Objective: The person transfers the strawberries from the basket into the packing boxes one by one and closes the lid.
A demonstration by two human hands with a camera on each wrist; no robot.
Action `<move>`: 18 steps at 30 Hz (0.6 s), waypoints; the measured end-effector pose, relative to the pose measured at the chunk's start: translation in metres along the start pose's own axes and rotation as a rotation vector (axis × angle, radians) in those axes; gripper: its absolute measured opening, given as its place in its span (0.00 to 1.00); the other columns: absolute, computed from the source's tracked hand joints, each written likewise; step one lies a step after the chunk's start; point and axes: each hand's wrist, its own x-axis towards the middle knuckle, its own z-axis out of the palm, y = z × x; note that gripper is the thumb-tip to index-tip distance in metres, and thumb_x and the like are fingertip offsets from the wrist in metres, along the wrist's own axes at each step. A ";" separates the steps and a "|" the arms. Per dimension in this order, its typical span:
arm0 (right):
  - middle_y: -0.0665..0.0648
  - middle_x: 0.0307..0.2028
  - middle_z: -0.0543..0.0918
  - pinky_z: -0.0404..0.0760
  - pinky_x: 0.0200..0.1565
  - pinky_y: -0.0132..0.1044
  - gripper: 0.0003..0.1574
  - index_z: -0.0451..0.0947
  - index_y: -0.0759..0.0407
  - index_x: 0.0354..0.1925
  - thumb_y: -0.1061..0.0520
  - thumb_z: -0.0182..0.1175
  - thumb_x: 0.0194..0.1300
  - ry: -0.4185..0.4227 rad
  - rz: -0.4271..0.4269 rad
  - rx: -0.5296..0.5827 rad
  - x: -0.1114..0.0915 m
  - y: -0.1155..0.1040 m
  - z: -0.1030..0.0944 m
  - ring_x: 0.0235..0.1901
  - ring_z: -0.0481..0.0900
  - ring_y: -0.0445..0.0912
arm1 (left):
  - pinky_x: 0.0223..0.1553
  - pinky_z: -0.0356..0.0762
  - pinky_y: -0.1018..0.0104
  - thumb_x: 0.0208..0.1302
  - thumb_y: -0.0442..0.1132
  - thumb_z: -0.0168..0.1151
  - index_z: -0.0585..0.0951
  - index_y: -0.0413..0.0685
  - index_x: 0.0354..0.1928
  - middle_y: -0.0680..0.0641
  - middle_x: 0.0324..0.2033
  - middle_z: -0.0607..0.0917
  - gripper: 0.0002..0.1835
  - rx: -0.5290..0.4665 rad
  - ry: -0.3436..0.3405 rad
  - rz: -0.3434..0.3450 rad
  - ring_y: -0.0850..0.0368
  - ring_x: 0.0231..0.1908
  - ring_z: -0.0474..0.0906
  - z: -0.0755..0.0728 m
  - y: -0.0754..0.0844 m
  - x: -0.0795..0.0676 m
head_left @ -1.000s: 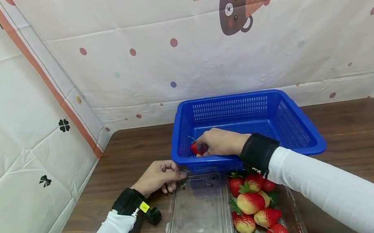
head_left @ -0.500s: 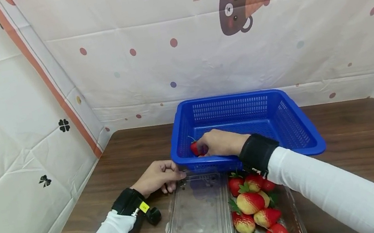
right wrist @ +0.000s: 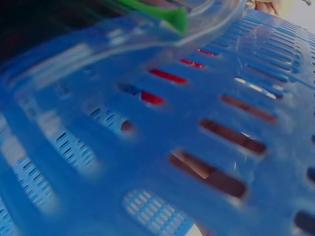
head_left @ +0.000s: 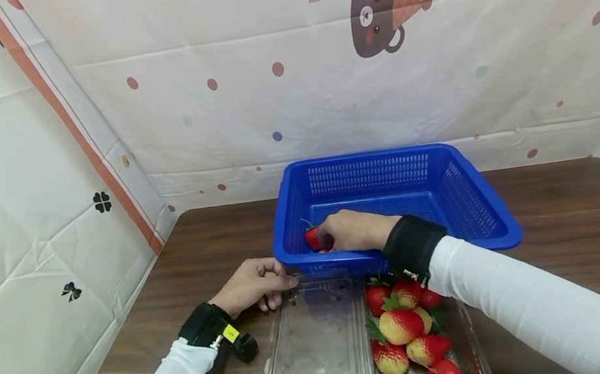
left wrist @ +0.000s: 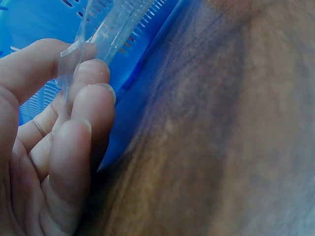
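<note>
My left hand (head_left: 256,283) pinches the corner of the clear plastic clamshell's lid (head_left: 323,342) between thumb and fingers; the lid's edge (left wrist: 71,64) shows in the left wrist view. My right hand (head_left: 357,229) reaches over the near rim into the blue basket (head_left: 492,234), its fingers curled down around a strawberry that is mostly hidden. Another strawberry (head_left: 312,236) with a thin stem lies by those fingertips. In the right wrist view the basket's wall (right wrist: 162,123) hides most of the hand, and red shows through its slots.
Several red and yellowish strawberries (head_left: 402,326) fill much of the clamshell's right half, below my right forearm. Both containers stand on a brown wooden table (head_left: 567,215). A printed white sheet (head_left: 205,117) hangs behind it and along the left.
Inside the basket my right hand has sunk slightly, and the fruit at its fingertips now shows red where a pale tip was. My left hand keeps its place on the lid.
</note>
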 end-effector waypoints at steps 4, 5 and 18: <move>0.54 0.43 0.84 0.82 0.48 0.42 0.15 0.81 0.56 0.50 0.58 0.61 0.64 -0.003 -0.017 -0.012 0.000 0.001 0.000 0.36 0.79 0.43 | 0.14 0.75 0.72 0.57 0.47 0.69 0.76 0.43 0.29 0.49 0.15 0.79 0.16 -0.005 0.005 -0.007 0.57 0.14 0.74 0.000 0.000 0.000; 0.55 0.43 0.84 0.82 0.48 0.42 0.15 0.81 0.56 0.51 0.58 0.60 0.65 -0.004 -0.020 -0.013 0.000 0.001 0.000 0.37 0.79 0.43 | 0.14 0.75 0.72 0.57 0.47 0.69 0.76 0.44 0.29 0.49 0.15 0.79 0.16 -0.004 0.005 -0.007 0.57 0.14 0.74 0.000 0.001 0.000; 0.52 0.37 0.84 0.83 0.43 0.40 0.12 0.81 0.55 0.45 0.53 0.62 0.65 -0.026 0.008 -0.025 0.001 0.001 -0.002 0.30 0.78 0.42 | 0.14 0.75 0.73 0.57 0.47 0.70 0.76 0.43 0.29 0.49 0.15 0.79 0.16 0.000 0.008 -0.008 0.58 0.14 0.74 0.001 0.001 -0.001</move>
